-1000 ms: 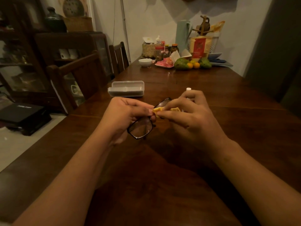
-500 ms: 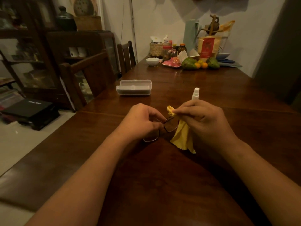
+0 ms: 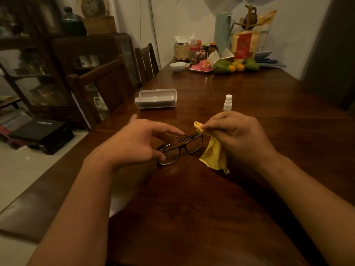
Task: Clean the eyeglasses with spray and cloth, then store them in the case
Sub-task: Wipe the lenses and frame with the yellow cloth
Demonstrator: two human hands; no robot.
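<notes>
Dark-framed eyeglasses (image 3: 182, 148) lie on the wooden table (image 3: 192, 198), temples folded. My left hand (image 3: 138, 143) hovers over their left side with fingers spread, thumb near the left lens, holding nothing. My right hand (image 3: 236, 135) pinches a yellow cloth (image 3: 214, 156) that hangs down to the table just right of the glasses. A small white spray bottle (image 3: 228, 103) stands upright behind my right hand. The translucent glasses case (image 3: 156, 98) sits closed farther back on the left.
Fruit (image 3: 222, 66), a white bowl (image 3: 178, 66), jars and a basket (image 3: 182, 51) crowd the table's far end. Wooden chairs (image 3: 103, 87) line the left edge, with a dark cabinet (image 3: 38, 70) beyond them.
The glasses went from being held up and wiped to lying on the table. My left hand let go of them and spread its fingers. The cloth came off the lens and hangs from my right hand.
</notes>
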